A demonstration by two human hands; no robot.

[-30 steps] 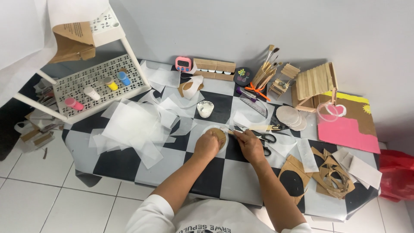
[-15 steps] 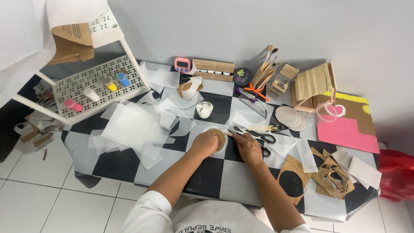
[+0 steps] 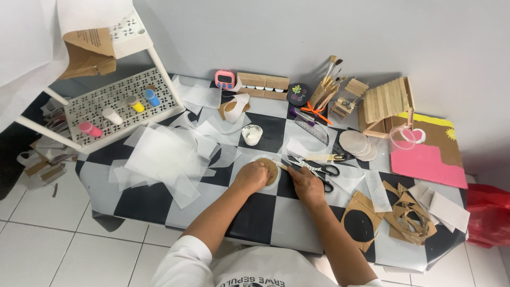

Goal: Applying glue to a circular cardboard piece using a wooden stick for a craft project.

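Note:
My left hand (image 3: 252, 176) presses down on a round brown cardboard disc (image 3: 270, 168) that lies on a white translucent paper circle on the black-and-white checked table (image 3: 159, 204). My right hand (image 3: 304, 183) rests just right of the disc, its fingertips at the disc's edge; what it holds there is too small to tell. Black-handled scissors (image 3: 319, 170) lie right beside my right hand. A small white cup (image 3: 252, 134) stands just beyond the disc.
Sheets of translucent paper (image 3: 164, 154) cover the table's left. A white perforated shelf (image 3: 114, 106) holds small paint bottles. Brushes (image 3: 326, 85), a stick house (image 3: 387, 103), pink board (image 3: 427, 165), cardboard discs (image 3: 356, 143) and cut cardboard scraps (image 3: 404, 212) lie right.
Both hands stay at the disc with only slight shifts; the left hand has settled a little further over it.

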